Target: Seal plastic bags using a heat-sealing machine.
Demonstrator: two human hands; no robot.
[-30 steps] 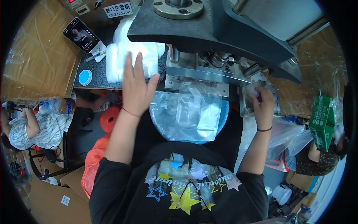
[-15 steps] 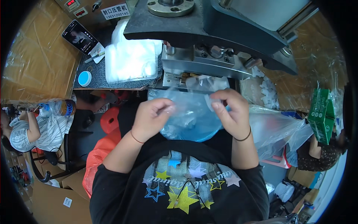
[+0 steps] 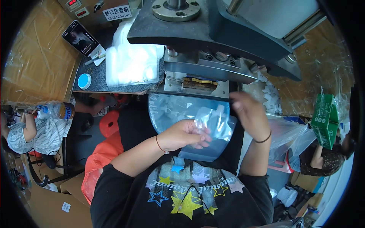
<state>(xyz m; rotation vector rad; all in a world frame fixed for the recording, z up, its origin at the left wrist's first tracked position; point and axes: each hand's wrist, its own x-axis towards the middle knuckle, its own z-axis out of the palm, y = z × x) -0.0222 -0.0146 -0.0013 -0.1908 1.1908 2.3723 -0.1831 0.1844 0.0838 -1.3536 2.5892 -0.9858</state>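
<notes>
My left hand (image 3: 186, 135) pinches a clear plastic pouch (image 3: 218, 123) by its side, over my lap. The pouch has a small tab at its top edge. Under it sits a blue basin (image 3: 154, 114) holding several clear plastic pieces. My right hand (image 3: 249, 114) is raised at the right front corner of the press (image 3: 207, 64), apart from the pouch; its fingers are smeared by motion, so what they hold cannot be seen. On the press's lower plate lies a brass-coloured die block (image 3: 199, 83), just beyond the basin.
A stack of translucent pouches (image 3: 131, 66) lies on the dark bench at left, near a phone (image 3: 83, 38) and a blue-lidded jar (image 3: 84, 81). White scraps (image 3: 272, 97) lie right of the press. A green box (image 3: 324, 121) stands far right. Other people sit at both sides.
My left hand has moved right and down with the pouch. My right hand has let go of the pouch and swung right, toward the press's corner. The die block shows more.
</notes>
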